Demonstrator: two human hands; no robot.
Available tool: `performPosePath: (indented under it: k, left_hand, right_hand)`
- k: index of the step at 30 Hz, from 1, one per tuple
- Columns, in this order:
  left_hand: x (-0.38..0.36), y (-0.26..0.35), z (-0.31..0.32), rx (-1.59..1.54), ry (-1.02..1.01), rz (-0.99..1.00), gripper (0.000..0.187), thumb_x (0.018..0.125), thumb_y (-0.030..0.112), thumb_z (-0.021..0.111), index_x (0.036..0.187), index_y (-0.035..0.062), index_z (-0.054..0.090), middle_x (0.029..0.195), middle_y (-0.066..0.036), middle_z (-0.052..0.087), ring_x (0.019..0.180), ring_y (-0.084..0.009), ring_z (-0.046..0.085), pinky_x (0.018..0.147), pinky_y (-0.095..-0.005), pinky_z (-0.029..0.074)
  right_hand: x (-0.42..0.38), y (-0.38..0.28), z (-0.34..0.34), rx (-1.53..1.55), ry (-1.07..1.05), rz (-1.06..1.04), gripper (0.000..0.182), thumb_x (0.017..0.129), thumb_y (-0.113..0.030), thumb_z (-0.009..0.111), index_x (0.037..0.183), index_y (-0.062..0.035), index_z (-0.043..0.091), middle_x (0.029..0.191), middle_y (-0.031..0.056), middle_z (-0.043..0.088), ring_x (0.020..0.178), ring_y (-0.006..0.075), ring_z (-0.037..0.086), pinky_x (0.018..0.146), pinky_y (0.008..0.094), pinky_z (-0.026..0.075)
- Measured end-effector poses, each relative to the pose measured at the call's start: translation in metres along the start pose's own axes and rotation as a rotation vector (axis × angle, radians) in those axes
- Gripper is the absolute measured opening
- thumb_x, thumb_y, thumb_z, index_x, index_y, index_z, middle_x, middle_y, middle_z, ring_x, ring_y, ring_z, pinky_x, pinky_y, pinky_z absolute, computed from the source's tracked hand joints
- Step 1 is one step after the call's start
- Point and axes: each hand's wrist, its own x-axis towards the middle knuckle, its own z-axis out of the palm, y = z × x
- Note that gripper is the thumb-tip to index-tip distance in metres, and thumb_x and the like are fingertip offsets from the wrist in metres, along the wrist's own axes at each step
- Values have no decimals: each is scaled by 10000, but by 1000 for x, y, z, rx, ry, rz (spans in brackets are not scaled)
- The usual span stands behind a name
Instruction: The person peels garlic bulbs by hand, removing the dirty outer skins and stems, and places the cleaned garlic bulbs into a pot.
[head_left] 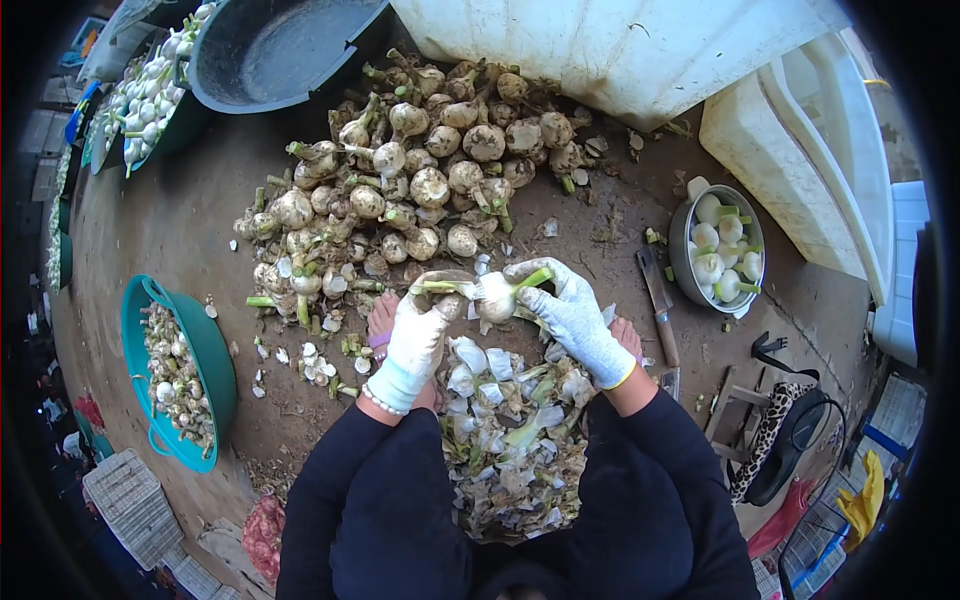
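Observation:
Both my hands wear whitish gloves and meet in front of my knees. A white garlic bulb with a cut green stem is in my right hand, its fingers closed around the stem end. My left hand is closed on a strip of garlic skin that stretches toward the bulb. A big pile of dirty garlic bulbs lies on the ground just beyond. Below my hands, between my legs, is a heap of peeled garlic skins.
A pot of cleaned bulbs stands at the right, near a knife. To the left is a green tub of small bulbs. A dark basin and white containers border the pile. A small stool lies at the right.

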Motion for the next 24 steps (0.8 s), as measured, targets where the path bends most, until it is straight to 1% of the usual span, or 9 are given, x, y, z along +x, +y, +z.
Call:
performPosePath:
  k: [2, 3, 4, 6, 9, 12, 17, 22, 24]
  left_hand:
    - [-4, -2, -4, 510, 57, -41, 248, 879, 32, 607, 1125, 3, 585, 1186, -88, 589, 1005, -170, 606, 881, -286, 495]
    - [-9, -7, 0, 532, -24, -63, 267, 847, 25, 658, 1106, 11, 597, 1066, -55, 632, 957, -143, 612, 845, -281, 493]
    - [-7, -4, -1, 1006, -255, -31, 310, 814, 45, 694, 1106, 2, 601, 1061, -72, 632, 959, -152, 614, 838, -284, 492]
    - [-11, 4, 25, 1138, -321, 59, 393, 731, 134, 727, 1090, 29, 606, 924, -105, 610, 868, -258, 627, 788, -337, 499]
    - [-4, 6, 22, 1166, -59, 340, 403, 691, 133, 763, 1060, 45, 627, 943, -106, 610, 859, -280, 614, 758, -361, 496]
    - [3, 11, 25, 1483, -116, 617, 328, 680, 89, 726, 995, 75, 635, 936, -82, 594, 872, -287, 583, 727, -387, 471]
    - [5, 15, 26, 1710, -191, 693, 238, 705, 108, 686, 935, 109, 625, 892, -65, 574, 854, -268, 565, 695, -390, 440]
    - [3, 11, 21, 1767, -202, 666, 191, 719, 113, 654, 899, 95, 592, 835, -69, 540, 824, -271, 557, 681, -398, 435]
    - [-2, 13, 24, 1784, -243, 572, 275, 664, 25, 645, 931, 51, 586, 887, -102, 564, 828, -305, 570, 711, -406, 462]
  right_hand:
    - [3, -3, -11, 91, 120, -19, 225, 874, -91, 637, 1087, -18, 622, 1038, 54, 653, 938, 121, 591, 839, 264, 474]
    - [3, -7, -17, 49, 146, -2, 231, 873, -84, 636, 1094, -19, 618, 1041, 53, 652, 937, 117, 590, 845, 262, 475]
    - [4, -11, -19, -18, 153, -28, 235, 868, -73, 636, 1095, -18, 619, 1049, 57, 651, 940, 115, 589, 848, 262, 477]
    - [5, -6, -14, 39, 132, -83, 228, 863, -60, 636, 1087, -24, 630, 1042, 52, 644, 943, 121, 591, 848, 270, 479]
    - [-2, -10, -5, -206, 81, -100, 246, 835, -28, 636, 1081, -34, 642, 1026, 67, 636, 947, 151, 606, 836, 295, 486]
    - [-6, -7, 6, -304, 23, -226, 283, 777, -62, 690, 1058, -47, 658, 980, 112, 645, 934, 261, 627, 824, 345, 496]
    - [-9, -10, 9, -546, 18, -350, 274, 762, -93, 704, 1033, -70, 675, 941, 117, 653, 892, 295, 633, 791, 368, 507]
    - [-10, -7, 5, -400, 11, -149, 260, 787, -81, 688, 1043, -45, 664, 951, 101, 661, 867, 224, 645, 782, 331, 514]
    - [-7, -4, 0, -283, 38, -94, 247, 804, -85, 686, 1045, -39, 657, 954, 85, 662, 873, 192, 637, 785, 316, 510]
